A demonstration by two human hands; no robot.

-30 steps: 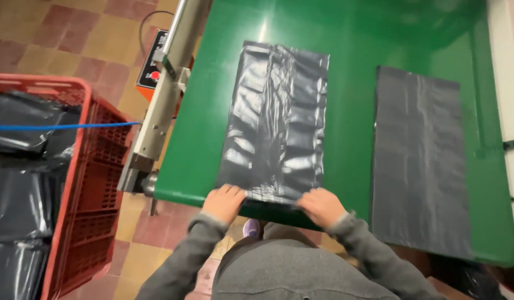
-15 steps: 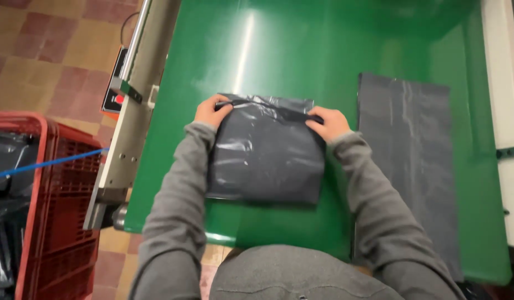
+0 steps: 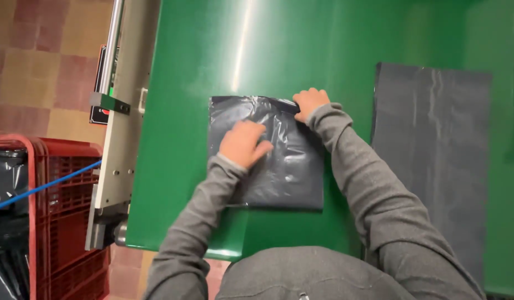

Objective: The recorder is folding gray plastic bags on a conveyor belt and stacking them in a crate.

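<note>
Grey plastic is lying in two places on the green table (image 3: 184, 183): one folded bag (image 3: 290, 172) under the hands and one flat bag (image 3: 434, 161) spread out well apart to the right. Two hands are working, both in grey knit sleeves. One red crate (image 3: 62, 222) is standing on the tiled floor (image 3: 40, 72) at the left, with dark bags showing inside it and one blue cord (image 3: 46, 184) crossing it.

The folded bag is sitting near the table's front edge, directly in front of the person. The left hand (image 3: 243, 143) is resting flat on the bag's upper middle, fingers spread and pressing down on the film, not gripping anything. The right hand (image 3: 309, 102) is sitting at the bag's far right corner, fingers curled down over the folded edge; whether it is pinching the edge or only pressing on it cannot be told.

The folded bag is looking roughly square, glossy and wrinkled, catching light in creases. The flat bag is forming a long rectangle, smoother and duller. The table surface is smooth and shiny, with a pale metal rail (image 3: 123, 122) running along its left side.
</note>
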